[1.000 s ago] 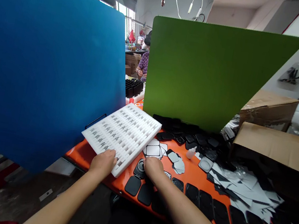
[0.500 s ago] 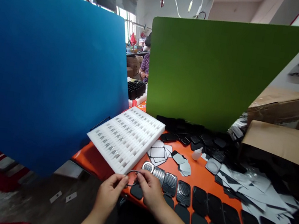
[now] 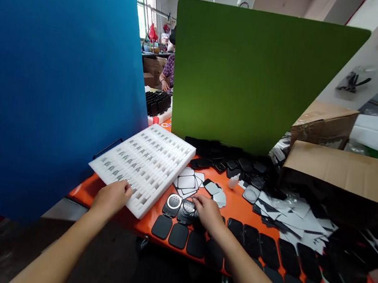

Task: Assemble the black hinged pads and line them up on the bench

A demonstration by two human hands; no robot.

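Note:
My left hand (image 3: 111, 197) is over the front edge of a white foam tray (image 3: 164, 178), fingers curled together beside the small metal pieces (image 3: 127, 169) in its slots. What those fingers hold, if anything, is hidden. My right hand (image 3: 208, 212) is closed in a pinch over a black ridged case (image 3: 186, 213), second from the left in a row. Anything in that pinch is too small to make out. Left of it lies another open black case with a bright round ring (image 3: 174, 202). Smooth black lids (image 3: 178, 235) line the table's front edge.
A blue panel (image 3: 50, 78) and a green panel (image 3: 251, 79) stand behind the orange table (image 3: 158, 209). White cut sheets (image 3: 294, 221), a small bottle (image 3: 233, 181) and a cardboard box (image 3: 341, 171) are to the right. Another person's purple sleeve (image 3: 170, 67) shows between the panels.
Both hands held a thin dark ring together at the tray's front corner; now they are apart, the left over the tray, the right over the cases. The view has swung right.

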